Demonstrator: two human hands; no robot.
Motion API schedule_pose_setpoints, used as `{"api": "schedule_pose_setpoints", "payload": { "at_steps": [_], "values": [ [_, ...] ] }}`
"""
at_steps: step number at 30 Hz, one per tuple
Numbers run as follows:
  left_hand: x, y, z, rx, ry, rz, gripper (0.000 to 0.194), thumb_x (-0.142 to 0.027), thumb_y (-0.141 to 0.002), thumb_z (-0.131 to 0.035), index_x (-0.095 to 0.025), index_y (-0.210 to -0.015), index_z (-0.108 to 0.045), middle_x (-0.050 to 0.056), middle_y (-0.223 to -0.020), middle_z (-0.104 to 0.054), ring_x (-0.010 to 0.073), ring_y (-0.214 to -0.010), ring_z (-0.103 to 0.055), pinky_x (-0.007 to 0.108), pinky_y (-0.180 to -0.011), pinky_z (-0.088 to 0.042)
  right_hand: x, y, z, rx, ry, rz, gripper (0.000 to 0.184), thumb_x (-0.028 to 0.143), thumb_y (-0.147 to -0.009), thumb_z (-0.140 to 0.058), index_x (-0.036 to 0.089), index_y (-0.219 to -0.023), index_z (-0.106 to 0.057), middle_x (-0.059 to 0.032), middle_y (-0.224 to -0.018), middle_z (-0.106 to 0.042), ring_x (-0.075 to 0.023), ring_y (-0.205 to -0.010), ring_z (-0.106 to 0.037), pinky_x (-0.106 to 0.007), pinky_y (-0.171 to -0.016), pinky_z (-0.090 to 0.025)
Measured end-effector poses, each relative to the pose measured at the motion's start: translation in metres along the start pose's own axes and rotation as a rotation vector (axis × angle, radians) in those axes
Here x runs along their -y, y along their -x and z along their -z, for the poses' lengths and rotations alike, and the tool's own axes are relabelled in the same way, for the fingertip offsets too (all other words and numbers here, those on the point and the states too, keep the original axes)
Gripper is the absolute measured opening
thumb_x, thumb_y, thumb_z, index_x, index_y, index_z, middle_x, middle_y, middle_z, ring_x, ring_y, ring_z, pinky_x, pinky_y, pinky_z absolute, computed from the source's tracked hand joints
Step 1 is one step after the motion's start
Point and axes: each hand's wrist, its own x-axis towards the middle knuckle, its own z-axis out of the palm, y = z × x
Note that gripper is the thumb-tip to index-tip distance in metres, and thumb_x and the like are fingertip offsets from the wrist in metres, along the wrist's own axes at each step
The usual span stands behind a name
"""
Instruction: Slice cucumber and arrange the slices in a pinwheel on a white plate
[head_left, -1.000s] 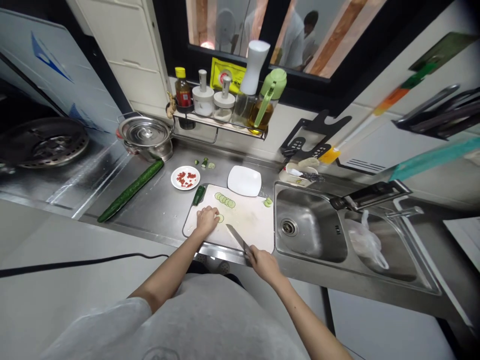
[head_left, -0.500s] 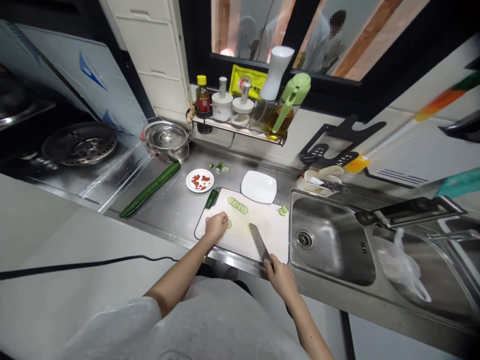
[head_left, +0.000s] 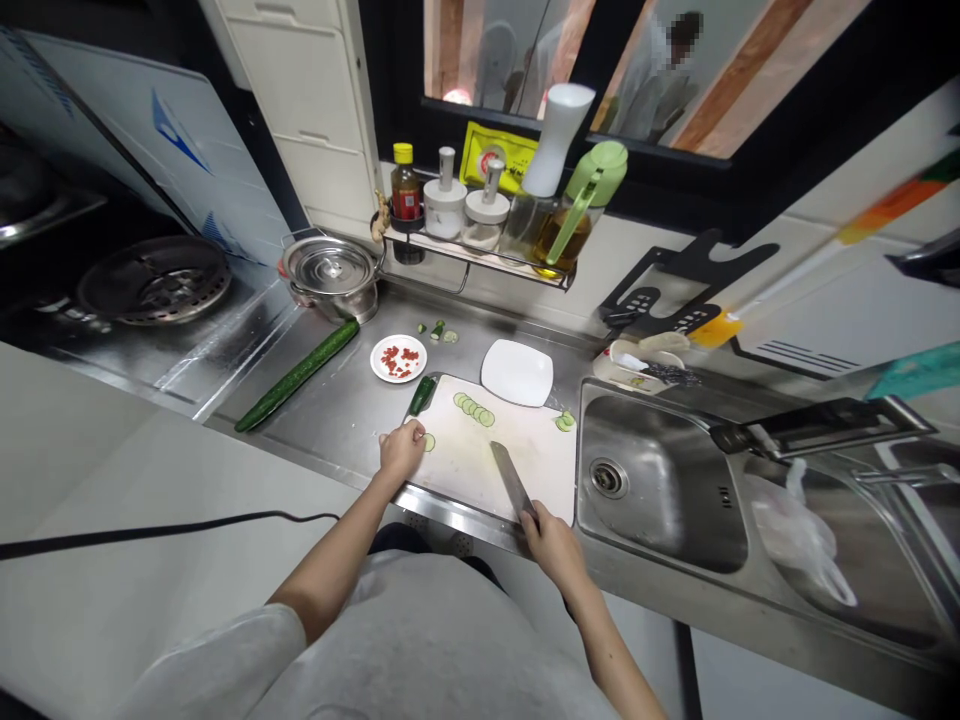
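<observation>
My left hand (head_left: 401, 450) is closed at the left edge of the white cutting board (head_left: 465, 470), its fingertips on a thin cucumber slice (head_left: 430, 442). In my right hand (head_left: 553, 545) is the handle of a kitchen knife (head_left: 511, 478), its blade lying low over the board and pointing up and left. A row of overlapping cucumber slices (head_left: 474, 408) rests near the board's far side. More cut pieces (head_left: 565, 421) lie at its right corner. Just beyond my left hand, a short length of cucumber (head_left: 423, 396) sits at the board's upper left corner.
Left of the board are a whole cucumber (head_left: 296, 378) and a plate of red pieces (head_left: 398, 358). A white square plate (head_left: 517, 373) overlaps the board's far edge. The sink (head_left: 667, 480) adjoins on the right; a lidded pot (head_left: 332, 275) and bottle rack (head_left: 480, 255) stand behind.
My left hand has moved left toward the board's edge, and the single slice at its fingertips has moved with it. The knife has shifted slightly left in my right hand.
</observation>
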Motion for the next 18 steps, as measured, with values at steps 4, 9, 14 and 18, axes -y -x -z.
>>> {"api": "schedule_pose_setpoints", "payload": {
  "at_steps": [4,9,14,18],
  "values": [
    [0.002,0.002,0.003,-0.057,-0.083,-0.023,0.013,-0.026,-0.082,-0.052,-0.026,-0.092,-0.061,0.001,-0.093,-0.066,0.0212,-0.097,-0.057,0.036,-0.087,-0.032,0.000,-0.001,0.000,0.003,0.013,-0.003,0.034,0.037,-0.098,-0.032,0.019,-0.117,-0.054,-0.0101,-0.096,-0.070,-0.0211,-0.090,-0.064,-0.026,-0.066,-0.031],
    [-0.003,0.003,0.003,-0.077,-0.157,-0.039,0.018,-0.027,-0.083,-0.050,-0.025,-0.091,-0.066,0.007,-0.105,-0.062,0.0261,-0.106,-0.051,0.040,-0.089,-0.033,0.001,-0.002,0.002,-0.009,0.021,-0.032,0.035,0.038,-0.097,-0.032,0.019,-0.117,-0.054,-0.0102,-0.096,-0.070,-0.0218,-0.090,-0.064,-0.027,-0.065,-0.031],
    [-0.042,-0.008,-0.013,-0.041,-0.068,-0.182,0.024,-0.030,-0.084,-0.049,-0.026,-0.103,-0.064,0.006,-0.107,-0.061,0.0240,-0.107,-0.051,0.038,-0.092,-0.033,-0.002,0.001,0.006,-0.038,-0.004,-0.080,0.032,0.037,-0.097,-0.033,0.020,-0.114,-0.054,-0.0086,-0.096,-0.070,-0.0206,-0.090,-0.063,-0.026,-0.065,-0.031],
    [-0.087,-0.023,-0.032,0.025,-0.070,-0.300,0.030,-0.032,-0.085,-0.048,-0.028,-0.111,-0.061,0.007,-0.110,-0.058,0.0244,-0.108,-0.049,0.039,-0.093,-0.033,-0.007,0.004,0.007,-0.051,-0.019,-0.112,0.030,0.036,-0.097,-0.033,0.020,-0.113,-0.054,-0.0077,-0.096,-0.070,-0.0199,-0.089,-0.063,-0.026,-0.065,-0.031]
  ]
}}
